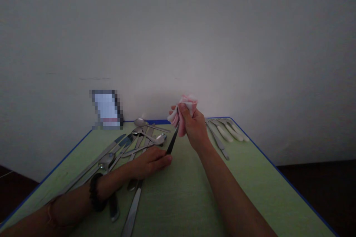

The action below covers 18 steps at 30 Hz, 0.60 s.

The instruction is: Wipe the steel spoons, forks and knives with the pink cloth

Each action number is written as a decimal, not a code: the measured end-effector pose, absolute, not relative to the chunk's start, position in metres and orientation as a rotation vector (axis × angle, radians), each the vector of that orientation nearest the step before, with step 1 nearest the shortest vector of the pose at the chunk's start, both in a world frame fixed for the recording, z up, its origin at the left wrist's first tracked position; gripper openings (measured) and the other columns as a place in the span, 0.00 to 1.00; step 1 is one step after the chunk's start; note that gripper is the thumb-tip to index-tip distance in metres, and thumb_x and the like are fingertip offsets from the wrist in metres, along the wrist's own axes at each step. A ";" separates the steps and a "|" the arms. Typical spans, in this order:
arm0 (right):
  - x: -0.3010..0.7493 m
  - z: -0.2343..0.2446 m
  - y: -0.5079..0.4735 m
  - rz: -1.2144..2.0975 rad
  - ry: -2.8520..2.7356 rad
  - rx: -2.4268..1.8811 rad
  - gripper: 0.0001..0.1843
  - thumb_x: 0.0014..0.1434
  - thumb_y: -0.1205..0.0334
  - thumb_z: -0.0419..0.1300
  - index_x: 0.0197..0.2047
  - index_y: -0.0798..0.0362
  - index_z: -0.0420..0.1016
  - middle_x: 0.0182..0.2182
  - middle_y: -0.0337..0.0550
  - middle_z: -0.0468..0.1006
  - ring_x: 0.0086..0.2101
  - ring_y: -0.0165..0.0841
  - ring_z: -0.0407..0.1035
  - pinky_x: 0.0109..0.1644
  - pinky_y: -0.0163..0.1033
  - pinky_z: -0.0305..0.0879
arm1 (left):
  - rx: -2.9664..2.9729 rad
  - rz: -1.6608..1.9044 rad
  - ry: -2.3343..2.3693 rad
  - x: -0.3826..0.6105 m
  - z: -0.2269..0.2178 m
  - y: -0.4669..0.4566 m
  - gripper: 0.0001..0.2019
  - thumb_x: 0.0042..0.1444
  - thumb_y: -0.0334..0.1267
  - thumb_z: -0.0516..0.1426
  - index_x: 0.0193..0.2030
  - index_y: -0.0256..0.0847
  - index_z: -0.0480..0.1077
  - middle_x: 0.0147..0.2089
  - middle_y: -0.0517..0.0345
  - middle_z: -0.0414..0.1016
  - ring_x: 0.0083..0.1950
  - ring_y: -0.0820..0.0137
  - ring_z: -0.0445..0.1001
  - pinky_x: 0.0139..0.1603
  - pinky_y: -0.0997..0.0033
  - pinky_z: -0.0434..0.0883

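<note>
My left hand (151,161) is closed on the near end of a piece of cutlery (172,141). Its visible part is narrow, dark and flat, and it slants up and away over the table. A crumpled pink and white cloth (182,126) covers the far end, so I cannot tell which kind of cutlery it is. My right hand (196,127) pinches that cloth around it, thumb on top. Under and beside my left forearm lie loose metal spoons (107,160), knives (133,209) and other cutlery, partly hidden by the arm.
Right of my right hand lie several pale-handled pieces of cutlery (236,133) and a metal one (218,140) in a loose row. A blurred-out upright screen (107,109) stands at the back left. The green table (183,200) has a blue edge and meets a plain wall (178,37).
</note>
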State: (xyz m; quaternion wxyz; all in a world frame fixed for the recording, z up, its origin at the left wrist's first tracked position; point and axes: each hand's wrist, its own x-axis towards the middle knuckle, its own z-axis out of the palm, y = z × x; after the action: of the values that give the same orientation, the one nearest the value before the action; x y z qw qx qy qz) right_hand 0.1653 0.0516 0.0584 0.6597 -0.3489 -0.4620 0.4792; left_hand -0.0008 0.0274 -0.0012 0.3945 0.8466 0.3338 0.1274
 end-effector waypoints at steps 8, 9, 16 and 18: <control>0.142 0.043 0.049 1.196 -1.012 -0.795 0.21 0.54 0.43 0.61 0.35 0.55 0.75 0.31 0.45 0.83 0.27 0.33 0.76 0.31 0.36 0.71 | 2.168 0.346 0.822 0.001 -0.001 0.026 0.23 0.65 0.53 0.42 0.26 0.40 0.60 0.23 0.64 0.58 0.25 0.74 0.57 0.28 0.74 0.57; 0.141 0.041 0.050 1.192 -1.014 -0.805 0.21 0.54 0.43 0.61 0.35 0.55 0.76 0.30 0.46 0.82 0.27 0.33 0.76 0.31 0.36 0.71 | 2.167 0.349 0.828 0.001 0.000 0.025 0.22 0.65 0.52 0.42 0.27 0.40 0.60 0.23 0.64 0.59 0.25 0.74 0.57 0.28 0.74 0.57; 0.145 0.031 0.055 1.189 -0.976 -0.836 0.22 0.52 0.43 0.62 0.32 0.56 0.76 0.29 0.47 0.82 0.27 0.34 0.76 0.32 0.37 0.71 | 2.106 0.333 0.873 0.003 0.002 0.024 0.24 0.64 0.56 0.43 0.25 0.40 0.59 0.22 0.65 0.57 0.24 0.74 0.56 0.27 0.73 0.56; 0.147 0.033 0.056 1.213 -0.953 -0.821 0.21 0.52 0.43 0.62 0.32 0.56 0.75 0.29 0.47 0.82 0.27 0.34 0.76 0.32 0.36 0.71 | 2.019 0.355 0.868 0.002 0.000 0.025 0.26 0.64 0.58 0.42 0.25 0.40 0.60 0.22 0.64 0.57 0.24 0.74 0.55 0.27 0.73 0.55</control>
State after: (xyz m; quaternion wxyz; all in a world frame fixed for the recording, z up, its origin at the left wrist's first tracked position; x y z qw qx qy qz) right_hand 0.1472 0.0557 0.0332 0.6420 -0.3601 -0.4180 0.5324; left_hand 0.0022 0.0251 0.0001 0.4418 0.8137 0.3497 0.1430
